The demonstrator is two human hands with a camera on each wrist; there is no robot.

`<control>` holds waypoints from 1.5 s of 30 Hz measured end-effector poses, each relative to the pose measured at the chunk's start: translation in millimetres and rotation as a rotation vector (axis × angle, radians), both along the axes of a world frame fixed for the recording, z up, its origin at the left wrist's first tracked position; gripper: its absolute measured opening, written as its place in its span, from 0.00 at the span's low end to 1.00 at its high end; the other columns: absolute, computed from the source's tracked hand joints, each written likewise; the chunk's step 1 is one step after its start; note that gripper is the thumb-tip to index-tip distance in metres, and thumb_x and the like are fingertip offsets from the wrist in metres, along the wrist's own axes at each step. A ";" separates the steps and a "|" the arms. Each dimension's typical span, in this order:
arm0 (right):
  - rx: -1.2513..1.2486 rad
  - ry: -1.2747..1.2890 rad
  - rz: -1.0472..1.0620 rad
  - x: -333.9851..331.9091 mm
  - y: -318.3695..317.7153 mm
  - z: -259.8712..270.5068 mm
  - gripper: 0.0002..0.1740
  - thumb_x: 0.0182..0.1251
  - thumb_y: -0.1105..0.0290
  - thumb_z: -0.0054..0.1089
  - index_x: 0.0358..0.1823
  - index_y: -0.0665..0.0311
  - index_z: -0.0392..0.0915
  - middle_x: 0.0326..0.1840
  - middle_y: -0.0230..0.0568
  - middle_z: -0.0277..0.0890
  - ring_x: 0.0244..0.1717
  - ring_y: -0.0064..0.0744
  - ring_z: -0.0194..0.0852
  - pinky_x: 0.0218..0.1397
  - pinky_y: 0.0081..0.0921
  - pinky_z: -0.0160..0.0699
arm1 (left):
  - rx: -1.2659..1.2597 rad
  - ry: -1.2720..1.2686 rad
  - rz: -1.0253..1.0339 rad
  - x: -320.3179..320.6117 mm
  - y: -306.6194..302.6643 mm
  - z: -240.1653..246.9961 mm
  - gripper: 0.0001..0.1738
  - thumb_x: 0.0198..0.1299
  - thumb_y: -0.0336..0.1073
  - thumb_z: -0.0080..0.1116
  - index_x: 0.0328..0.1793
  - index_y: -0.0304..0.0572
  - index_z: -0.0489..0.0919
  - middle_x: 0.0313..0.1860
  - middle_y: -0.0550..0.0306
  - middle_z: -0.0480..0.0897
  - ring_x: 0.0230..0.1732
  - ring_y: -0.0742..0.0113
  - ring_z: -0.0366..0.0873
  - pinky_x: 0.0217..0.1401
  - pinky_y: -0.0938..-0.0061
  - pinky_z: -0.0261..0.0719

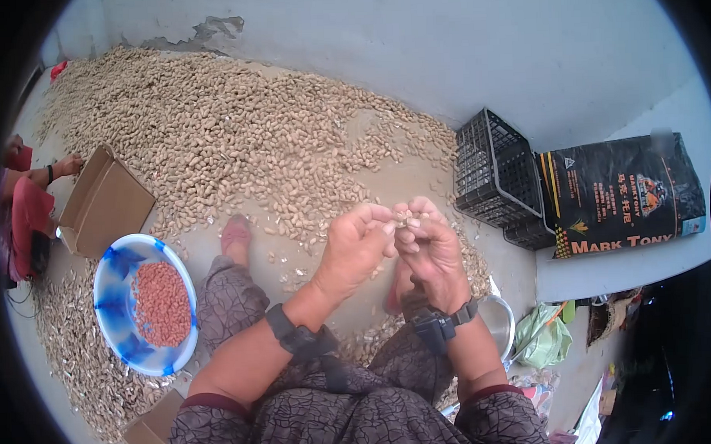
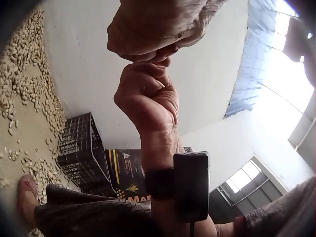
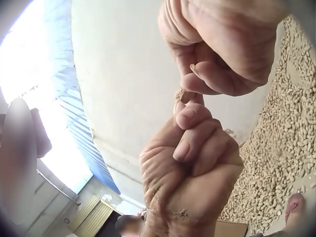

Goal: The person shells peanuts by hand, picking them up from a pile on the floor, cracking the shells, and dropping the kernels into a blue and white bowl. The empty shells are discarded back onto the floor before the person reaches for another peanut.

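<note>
Both hands meet in front of the lap, fingertips together around a small peanut (image 1: pixel 403 219). My left hand (image 1: pixel 355 249) pinches it from one side with thumb and curled fingers. From the other side my right hand (image 1: pixel 435 254) pinches it too. Up close in the right wrist view, a bit of rough tan shell (image 3: pixel 179 96) shows between the fingertips of the left hand (image 3: pixel 192 163) below and the right hand (image 3: pixel 222 44) above. In the left wrist view the fingers hide the peanut.
Unshelled peanuts (image 1: pixel 211 133) cover the floor along the wall. A blue-and-white basin (image 1: pixel 112 309) at the left holds shelled red peanuts (image 1: pixel 162 303). Empty shells (image 1: pixel 78 365) lie around it. Another person's hand (image 1: pixel 69 165) is by a cardboard box (image 1: pixel 112 203). Black crates (image 1: pixel 495 170) and a black bag (image 1: pixel 621 193) stand right.
</note>
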State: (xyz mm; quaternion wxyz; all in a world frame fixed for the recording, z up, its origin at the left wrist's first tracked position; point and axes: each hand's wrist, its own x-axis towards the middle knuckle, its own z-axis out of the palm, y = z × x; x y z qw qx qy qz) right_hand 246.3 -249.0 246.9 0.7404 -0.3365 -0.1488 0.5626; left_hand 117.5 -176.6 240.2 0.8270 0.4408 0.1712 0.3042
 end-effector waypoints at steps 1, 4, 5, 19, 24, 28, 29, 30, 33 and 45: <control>0.007 0.003 0.005 1.2 -1.7 1.0 0.10 0.50 0.82 0.52 0.36 0.65 0.68 0.40 0.49 0.72 0.23 0.23 0.68 0.21 0.12 0.65 | 0.021 0.024 -0.034 -1.2 0.2 -0.4 0.08 0.60 0.31 0.48 0.43 0.35 0.73 0.20 0.64 0.73 0.17 0.85 0.62 0.16 0.90 0.57; -0.033 -0.058 -0.008 7.9 -11.3 5.5 0.10 0.50 0.82 0.52 0.36 0.67 0.69 0.37 0.51 0.74 0.18 0.21 0.66 0.19 0.11 0.63 | 0.076 0.126 -0.032 -5.8 7.8 -3.6 0.11 0.62 0.35 0.46 0.42 0.35 0.73 0.19 0.64 0.72 0.15 0.85 0.60 0.15 0.90 0.56; -0.077 -0.173 0.100 12.4 -16.0 7.8 0.10 0.52 0.81 0.51 0.38 0.69 0.69 0.36 0.52 0.75 0.16 0.19 0.64 0.17 0.10 0.62 | 0.080 0.134 -0.033 -7.7 11.8 -3.7 0.11 0.62 0.35 0.46 0.42 0.35 0.73 0.19 0.64 0.72 0.15 0.85 0.60 0.15 0.90 0.56; -0.379 -0.390 0.068 3.3 -6.5 7.4 0.18 0.67 0.63 0.38 0.44 0.71 0.69 0.21 0.35 0.69 0.12 0.18 0.63 0.09 0.12 0.63 | 0.143 0.165 -0.254 14.0 -3.7 -1.3 0.10 0.59 0.31 0.49 0.45 0.34 0.74 0.23 0.65 0.75 0.19 0.83 0.67 0.20 0.89 0.62; -0.345 -0.373 0.047 -5.1 -2.1 11.6 0.19 0.68 0.61 0.37 0.40 0.71 0.71 0.21 0.35 0.70 0.13 0.18 0.65 0.08 0.12 0.63 | 0.033 0.126 -0.203 21.3 -2.2 -12.1 0.07 0.58 0.25 0.47 0.42 0.32 0.73 0.27 0.59 0.76 0.24 0.76 0.74 0.24 0.85 0.68; -0.324 -0.398 -0.026 -6.6 1.5 11.2 0.19 0.67 0.60 0.40 0.37 0.70 0.72 0.19 0.35 0.70 0.13 0.17 0.65 0.08 0.11 0.62 | 0.100 0.134 -0.136 23.3 -4.4 -2.8 0.06 0.58 0.25 0.47 0.40 0.32 0.73 0.26 0.58 0.76 0.24 0.75 0.74 0.23 0.83 0.69; -0.321 -0.398 -0.027 -6.7 0.9 10.7 0.19 0.67 0.60 0.40 0.37 0.70 0.72 0.19 0.35 0.70 0.13 0.17 0.65 0.08 0.11 0.62 | 0.041 0.069 -0.091 25.1 -6.6 -2.5 0.06 0.58 0.25 0.48 0.40 0.33 0.73 0.24 0.60 0.76 0.22 0.77 0.73 0.21 0.84 0.67; -0.319 -0.365 -0.068 -7.2 0.0 9.9 0.17 0.67 0.61 0.42 0.37 0.70 0.73 0.20 0.34 0.70 0.13 0.16 0.65 0.09 0.11 0.63 | -0.017 0.003 -0.044 26.2 -7.3 -2.1 0.06 0.58 0.26 0.49 0.40 0.34 0.74 0.23 0.61 0.75 0.21 0.79 0.71 0.19 0.86 0.65; -0.258 -0.282 -0.097 -2.0 -1.2 4.8 0.15 0.65 0.63 0.46 0.37 0.69 0.73 0.21 0.33 0.71 0.14 0.15 0.66 0.10 0.11 0.64 | 0.022 0.102 0.015 23.2 -1.4 4.9 0.06 0.56 0.28 0.52 0.40 0.36 0.75 0.21 0.64 0.75 0.19 0.84 0.67 0.17 0.89 0.58; -0.207 -0.290 -0.087 0.5 -2.8 4.9 0.10 0.62 0.69 0.51 0.38 0.70 0.72 0.25 0.35 0.74 0.18 0.15 0.67 0.14 0.09 0.65 | 0.000 0.103 0.110 26.6 4.7 2.4 0.08 0.56 0.30 0.53 0.41 0.35 0.75 0.21 0.65 0.74 0.17 0.86 0.63 0.16 0.91 0.55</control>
